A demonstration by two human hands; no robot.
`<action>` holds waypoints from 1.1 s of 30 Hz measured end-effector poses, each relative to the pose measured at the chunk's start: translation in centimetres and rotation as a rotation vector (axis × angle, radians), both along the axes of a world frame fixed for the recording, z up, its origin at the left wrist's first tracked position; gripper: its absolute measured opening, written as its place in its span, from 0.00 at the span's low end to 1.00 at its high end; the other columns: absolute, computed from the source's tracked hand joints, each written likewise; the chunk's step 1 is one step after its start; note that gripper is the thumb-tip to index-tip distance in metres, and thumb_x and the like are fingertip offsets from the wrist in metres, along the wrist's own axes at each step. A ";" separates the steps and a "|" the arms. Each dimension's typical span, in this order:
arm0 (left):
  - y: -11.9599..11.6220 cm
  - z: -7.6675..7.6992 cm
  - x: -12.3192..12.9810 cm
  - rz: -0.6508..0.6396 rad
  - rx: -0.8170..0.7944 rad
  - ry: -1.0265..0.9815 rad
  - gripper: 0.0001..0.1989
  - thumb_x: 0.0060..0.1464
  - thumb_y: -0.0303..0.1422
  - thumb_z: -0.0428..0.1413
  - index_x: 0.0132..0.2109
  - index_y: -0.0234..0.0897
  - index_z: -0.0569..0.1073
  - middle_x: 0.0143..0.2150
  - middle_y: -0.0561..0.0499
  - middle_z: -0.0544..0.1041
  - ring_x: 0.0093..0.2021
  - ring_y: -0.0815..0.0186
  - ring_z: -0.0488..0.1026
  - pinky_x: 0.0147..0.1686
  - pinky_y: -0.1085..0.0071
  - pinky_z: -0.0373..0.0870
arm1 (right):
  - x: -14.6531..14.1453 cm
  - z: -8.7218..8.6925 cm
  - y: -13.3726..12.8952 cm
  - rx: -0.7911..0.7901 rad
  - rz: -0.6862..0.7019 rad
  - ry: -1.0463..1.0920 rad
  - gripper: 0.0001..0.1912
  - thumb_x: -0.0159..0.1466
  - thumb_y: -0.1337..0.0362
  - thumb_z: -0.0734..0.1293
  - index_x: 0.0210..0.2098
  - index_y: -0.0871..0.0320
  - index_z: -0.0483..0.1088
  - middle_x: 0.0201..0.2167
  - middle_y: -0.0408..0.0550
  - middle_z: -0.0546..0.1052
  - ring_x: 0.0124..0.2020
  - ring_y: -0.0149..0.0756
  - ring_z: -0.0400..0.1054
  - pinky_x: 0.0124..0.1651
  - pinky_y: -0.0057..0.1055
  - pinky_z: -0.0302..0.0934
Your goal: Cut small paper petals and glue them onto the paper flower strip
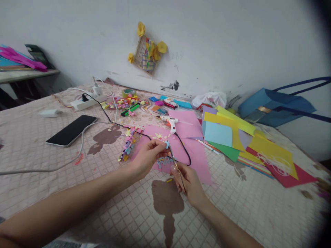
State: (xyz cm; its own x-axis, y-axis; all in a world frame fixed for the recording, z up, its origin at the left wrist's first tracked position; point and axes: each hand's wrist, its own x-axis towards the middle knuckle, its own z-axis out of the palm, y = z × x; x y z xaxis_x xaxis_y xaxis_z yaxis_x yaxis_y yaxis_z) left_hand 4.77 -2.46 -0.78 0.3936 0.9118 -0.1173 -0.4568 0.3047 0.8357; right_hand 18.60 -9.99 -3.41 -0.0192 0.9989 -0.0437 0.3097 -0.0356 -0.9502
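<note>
Between the thumb and fingers of my left hand (155, 151) is a small light blue paper piece (167, 144). My right hand (187, 181) grips a slender dark-and-gold tool that looks like tweezers (173, 159), its tip reaching up to the blue piece. Both hands are over pink paper sheets (200, 162). Beneath them lies a heap of small blue paper cutouts (164, 162), partly hidden. Pale yellow cutouts (158, 136) sit just beyond my left fingers. A white glue gun (172, 124) rests on the pink paper, its black cord curving past my right hand.
A strip covered in colourful cutouts (128, 144) lies left of the pink paper. Farther left are a phone (72, 131), a power strip (86, 101) and cables. Coloured paper sheets (224, 132) and a blue bag (274, 105) are at right. A green cutter (130, 109) lies behind.
</note>
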 end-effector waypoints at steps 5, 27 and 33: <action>0.1 -0.2 0.0 0.005 0.006 0.002 0.08 0.45 0.31 0.60 0.27 0.32 0.68 0.27 0.52 0.71 0.30 0.71 0.69 0.36 0.71 0.64 | 0.0 0.0 0.1 0.000 -0.003 -0.007 0.20 0.62 0.49 0.57 0.24 0.58 0.60 0.16 0.37 0.57 0.16 0.25 0.52 0.18 0.23 0.48; 1.6 0.3 -0.8 -0.086 0.087 0.113 0.09 0.43 0.30 0.61 0.27 0.32 0.67 0.25 0.54 0.71 0.26 0.73 0.70 0.34 0.72 0.67 | 0.1 0.3 -0.2 -0.031 0.003 0.064 0.20 0.61 0.48 0.58 0.24 0.58 0.60 0.13 0.35 0.57 0.13 0.24 0.51 0.16 0.22 0.46; 2.4 0.5 -1.4 -0.167 0.122 0.155 0.08 0.45 0.30 0.60 0.28 0.31 0.68 0.26 0.51 0.73 0.28 0.71 0.71 0.34 0.71 0.68 | 0.1 0.5 -0.2 -0.046 -0.006 0.074 0.21 0.60 0.47 0.59 0.23 0.58 0.59 0.12 0.35 0.57 0.13 0.24 0.51 0.15 0.22 0.46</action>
State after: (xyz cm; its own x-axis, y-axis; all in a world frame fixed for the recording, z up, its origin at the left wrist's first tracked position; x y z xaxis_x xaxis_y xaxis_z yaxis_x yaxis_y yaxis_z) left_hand 3.38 -0.08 -0.27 0.5256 0.8469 -0.0809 -0.2723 0.2576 0.9271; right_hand 18.70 -10.23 -2.89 -0.0185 0.9960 -0.0880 0.2388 -0.0811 -0.9677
